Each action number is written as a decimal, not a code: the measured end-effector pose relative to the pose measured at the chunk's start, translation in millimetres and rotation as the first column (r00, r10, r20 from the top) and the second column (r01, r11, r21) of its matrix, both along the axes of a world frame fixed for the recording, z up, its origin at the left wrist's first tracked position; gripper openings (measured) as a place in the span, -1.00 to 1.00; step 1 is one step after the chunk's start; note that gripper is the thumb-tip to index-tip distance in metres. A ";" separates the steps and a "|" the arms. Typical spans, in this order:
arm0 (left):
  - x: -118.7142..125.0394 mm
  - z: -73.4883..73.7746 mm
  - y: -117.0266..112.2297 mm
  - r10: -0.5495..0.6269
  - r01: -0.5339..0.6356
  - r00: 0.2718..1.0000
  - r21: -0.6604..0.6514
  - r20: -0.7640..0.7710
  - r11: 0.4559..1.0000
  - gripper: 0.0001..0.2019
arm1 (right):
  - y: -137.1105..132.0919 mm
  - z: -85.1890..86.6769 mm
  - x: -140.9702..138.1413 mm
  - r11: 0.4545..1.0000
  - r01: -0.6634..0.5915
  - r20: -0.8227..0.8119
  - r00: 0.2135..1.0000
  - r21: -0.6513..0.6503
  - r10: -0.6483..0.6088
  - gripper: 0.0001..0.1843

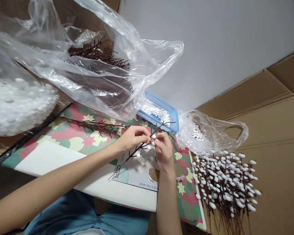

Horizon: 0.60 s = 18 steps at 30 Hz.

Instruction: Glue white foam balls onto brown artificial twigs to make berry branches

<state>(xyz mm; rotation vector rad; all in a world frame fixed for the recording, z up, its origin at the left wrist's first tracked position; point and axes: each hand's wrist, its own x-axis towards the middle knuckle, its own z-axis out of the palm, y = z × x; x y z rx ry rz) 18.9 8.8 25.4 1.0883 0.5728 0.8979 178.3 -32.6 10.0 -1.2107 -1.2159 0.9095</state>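
My left hand (131, 137) pinches a thin dark brown branch (134, 152) that carries a few white foam buds. Facing it, my right hand (163, 147) is closed, its fingertips pressing a small white bud (153, 137) onto the same branch near its tip. The stem slants down to the left over a printed hot-melt glue sheet (137, 178) on the patterned table cover (71, 137). Just beyond my hands stands a blue basket (172, 116) holding loose white foam buds.
Bare brown branches (93, 125) lie on the table at left. A big clear plastic bag (88, 71) holds more branches; another bag (14, 104) at far left holds white buds. At right are a small bag (210, 132) and a heap of finished budded branches (225, 182) on cardboard.
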 end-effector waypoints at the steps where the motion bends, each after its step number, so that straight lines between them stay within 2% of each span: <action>1: -0.4 -1.0 0.3 -0.003 0.003 1.000 0.000 0.010 1.000 -0.90 | -0.1 -0.1 -0.4 1.000 0.018 0.004 1.000 0.007 -0.018 -0.81; 6: -3.1 -5.6 4.9 -0.006 0.007 0.999 -0.012 0.042 1.000 -0.77 | -1.0 0.3 -4.9 1.000 0.014 0.040 0.999 -0.007 -0.013 -0.80; 15: -0.7 2.2 10.6 0.073 -0.073 0.997 -0.016 0.027 0.997 -0.81 | -3.4 2.4 -21.8 0.995 -0.089 0.001 0.996 -0.046 0.089 -0.80; 18: -3.1 4.0 10.0 0.113 -0.110 0.992 -0.047 0.048 0.993 -0.78 | -3.7 2.7 -15.3 0.989 -0.110 0.026 0.993 -0.100 0.113 -0.76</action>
